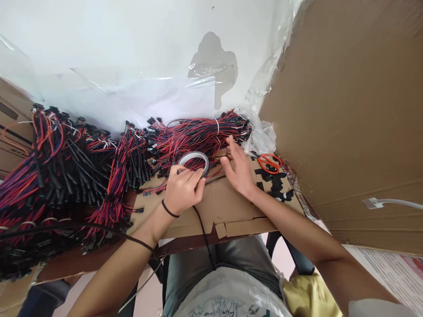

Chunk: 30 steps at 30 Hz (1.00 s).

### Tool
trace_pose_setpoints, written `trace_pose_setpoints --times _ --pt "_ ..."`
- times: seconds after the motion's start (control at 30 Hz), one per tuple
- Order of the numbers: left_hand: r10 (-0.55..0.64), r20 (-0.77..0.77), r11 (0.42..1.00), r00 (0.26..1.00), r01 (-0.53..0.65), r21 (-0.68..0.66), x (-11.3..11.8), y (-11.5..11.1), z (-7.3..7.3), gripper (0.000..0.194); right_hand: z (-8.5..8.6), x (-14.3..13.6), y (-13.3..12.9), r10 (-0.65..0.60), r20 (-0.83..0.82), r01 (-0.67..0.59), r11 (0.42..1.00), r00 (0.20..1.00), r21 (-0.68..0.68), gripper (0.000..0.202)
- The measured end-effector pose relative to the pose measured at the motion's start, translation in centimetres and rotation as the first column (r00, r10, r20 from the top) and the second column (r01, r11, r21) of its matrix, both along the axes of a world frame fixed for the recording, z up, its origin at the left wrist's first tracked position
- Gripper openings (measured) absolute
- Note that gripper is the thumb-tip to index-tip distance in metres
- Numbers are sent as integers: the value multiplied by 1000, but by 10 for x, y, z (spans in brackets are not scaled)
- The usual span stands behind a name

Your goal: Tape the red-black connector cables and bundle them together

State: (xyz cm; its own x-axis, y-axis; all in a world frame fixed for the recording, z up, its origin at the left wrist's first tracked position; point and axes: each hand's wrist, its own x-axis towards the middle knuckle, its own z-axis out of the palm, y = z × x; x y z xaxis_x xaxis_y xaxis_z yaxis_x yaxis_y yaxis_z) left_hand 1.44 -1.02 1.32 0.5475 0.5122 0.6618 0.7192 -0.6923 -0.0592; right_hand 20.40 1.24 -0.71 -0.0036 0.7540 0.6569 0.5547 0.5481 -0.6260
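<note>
My left hand [183,188] is closed around the near edge of a roll of black tape [205,166], its pale core facing up. To the right, my right hand [238,171] reaches over the cardboard sheet [218,204] with its fingers apart and nothing visible in them. Just beyond its fingertips lies a large bundle of red and black wires [194,134], bound with a white tie. A few loose wires [216,175] run across the cardboard between my hands. Black tape pieces [277,182] are stuck on the cardboard right of my right hand.
An orange cable coil [269,163] and crumpled clear plastic [261,134] sit at the back right. Thick wire bundles with black connectors [76,167] crowd the left side. A tall cardboard panel [350,114] closes off the right. A black cable [202,229] hangs over the front edge.
</note>
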Motion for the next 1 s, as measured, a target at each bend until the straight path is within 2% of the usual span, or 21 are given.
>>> trace_pose_setpoints --times 0.1,0.23,0.4,0.53,0.6,0.67,0.77,0.9,1.0 --pt "5 -9 1000 1000 -5 -14 0 0 0 19 -1 0 0 116 137 -122 992 984 34 40" --pt "27 -25 999 999 -28 -20 1 0 0 19 -4 -3 -3 144 159 -152 988 977 35 20" --pt "19 -59 998 998 -23 -62 1 -1 0 21 -2 -4 -5 153 157 -155 988 976 -1 20" --pt "-10 -96 999 995 7 -36 0 -1 0 23 3 -3 -5 203 163 -200 979 966 -30 22" --pt "-42 -97 999 994 40 -22 -1 0 0 24 7 -3 -6 240 96 -233 969 966 -78 20" --pt "-74 -84 997 994 72 -29 -2 1 -1 26 10 -3 -6 280 -40 -283 943 959 -176 17" --pt "-91 -86 996 992 88 -31 -3 1 -1 29 12 -4 -6 291 -292 -385 853 911 -353 13" --pt "-108 -123 993 987 112 24 -4 -2 0 31 12 -1 0 159 -611 -523 704 775 -481 15" --pt "-100 -71 990 992 107 91 -11 0 4 29 12 7 6 37 -724 -545 686 689 -483 27"
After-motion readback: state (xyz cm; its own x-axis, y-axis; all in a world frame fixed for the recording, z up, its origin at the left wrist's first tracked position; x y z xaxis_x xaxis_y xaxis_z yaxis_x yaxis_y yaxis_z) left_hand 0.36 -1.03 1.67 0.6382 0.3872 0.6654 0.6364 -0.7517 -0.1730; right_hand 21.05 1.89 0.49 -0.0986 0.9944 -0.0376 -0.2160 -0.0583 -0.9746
